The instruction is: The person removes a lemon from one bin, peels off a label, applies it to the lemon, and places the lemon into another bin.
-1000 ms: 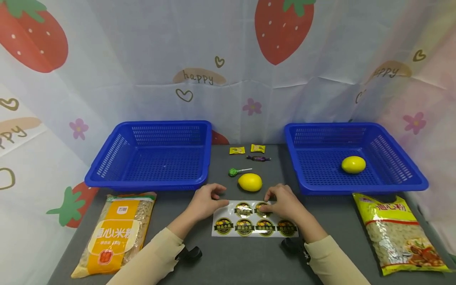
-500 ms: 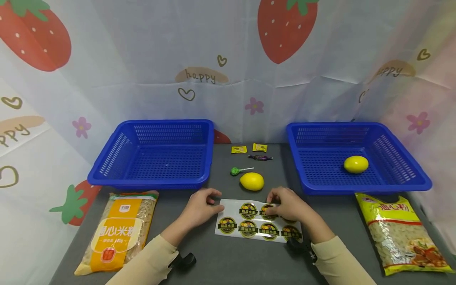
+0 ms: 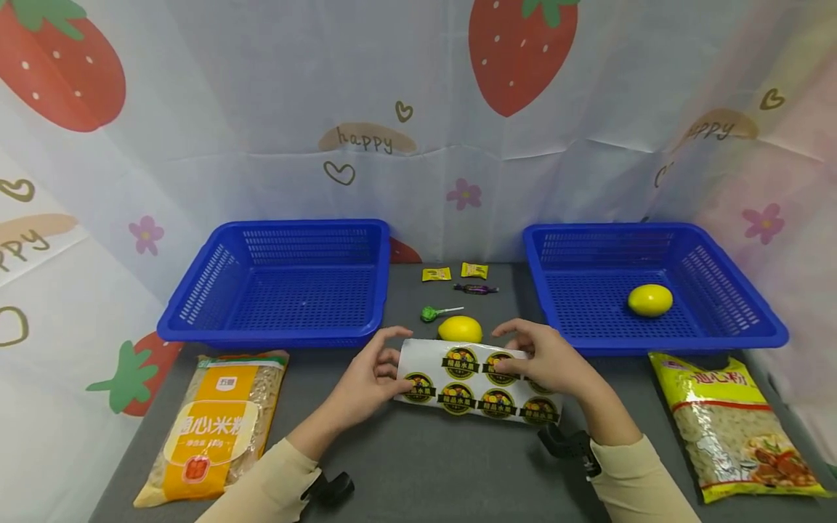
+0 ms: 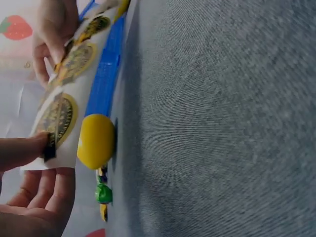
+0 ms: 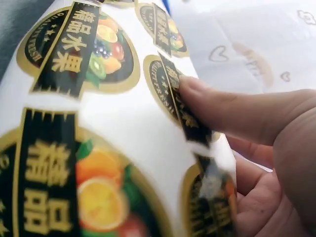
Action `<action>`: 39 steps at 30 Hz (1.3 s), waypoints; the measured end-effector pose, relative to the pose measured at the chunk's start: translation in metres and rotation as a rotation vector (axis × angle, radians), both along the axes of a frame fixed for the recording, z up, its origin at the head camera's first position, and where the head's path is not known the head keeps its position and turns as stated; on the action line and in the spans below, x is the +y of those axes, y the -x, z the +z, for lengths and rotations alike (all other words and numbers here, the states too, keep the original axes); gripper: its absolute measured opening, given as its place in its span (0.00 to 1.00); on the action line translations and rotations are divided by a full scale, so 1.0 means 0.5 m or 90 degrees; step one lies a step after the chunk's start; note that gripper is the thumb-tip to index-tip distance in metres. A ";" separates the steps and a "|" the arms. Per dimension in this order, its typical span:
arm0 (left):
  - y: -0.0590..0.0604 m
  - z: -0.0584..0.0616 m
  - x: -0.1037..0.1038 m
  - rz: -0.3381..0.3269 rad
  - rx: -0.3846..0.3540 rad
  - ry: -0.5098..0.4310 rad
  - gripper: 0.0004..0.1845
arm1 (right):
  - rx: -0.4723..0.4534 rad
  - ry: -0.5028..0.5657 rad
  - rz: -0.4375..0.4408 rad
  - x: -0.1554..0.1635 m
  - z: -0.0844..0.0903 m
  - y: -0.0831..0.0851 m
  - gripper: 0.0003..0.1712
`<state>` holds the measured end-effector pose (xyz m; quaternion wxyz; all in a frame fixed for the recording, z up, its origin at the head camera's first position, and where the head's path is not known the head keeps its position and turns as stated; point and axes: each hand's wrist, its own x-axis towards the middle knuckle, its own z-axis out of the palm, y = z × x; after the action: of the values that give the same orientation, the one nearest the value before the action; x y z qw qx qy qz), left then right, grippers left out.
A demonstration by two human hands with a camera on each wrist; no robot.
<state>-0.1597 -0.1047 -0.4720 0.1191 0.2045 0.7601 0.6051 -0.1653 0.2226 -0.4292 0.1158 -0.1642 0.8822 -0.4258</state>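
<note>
Right hand: pinches the glossy white sticker sheet by its edge, thumb on the printed face, other fingers curled behind.
Under the thumb tip: a black-and-gold fruit sticker, Chinese characters along its band.
Left of the thumb: more stickers bright with printed fruit, the lowest rather blurred.
Above the thumb: a pale cloth with a heart outline.
Far left of the fingers: dark grey surface in the top corner.

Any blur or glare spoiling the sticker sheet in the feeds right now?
Head view: sticker sheet fairly crisp; left wrist view: dim, print too smeared to read; right wrist view: nearest sticker soft, upper-left one sharper, pale shine on the lower-right one.
</note>
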 end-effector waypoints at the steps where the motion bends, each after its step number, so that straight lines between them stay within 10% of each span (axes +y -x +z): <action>1: -0.001 0.001 0.000 -0.004 0.019 -0.003 0.33 | 0.001 0.002 0.003 0.001 0.003 0.001 0.28; 8: -0.011 0.016 0.000 0.018 0.109 0.121 0.14 | -0.001 0.025 0.018 0.002 0.011 0.009 0.25; 32: -0.033 0.075 -0.011 0.050 0.099 0.264 0.10 | -0.091 -0.069 0.057 -0.028 -0.058 0.028 0.19; 39: -0.046 0.098 -0.001 0.026 0.069 0.218 0.07 | -0.108 -0.077 0.039 -0.028 -0.086 0.038 0.20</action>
<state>-0.1364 -0.1054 -0.4232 0.0987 0.1977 0.8616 0.4571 -0.1841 0.2083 -0.4725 0.2128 -0.1469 0.8878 -0.3806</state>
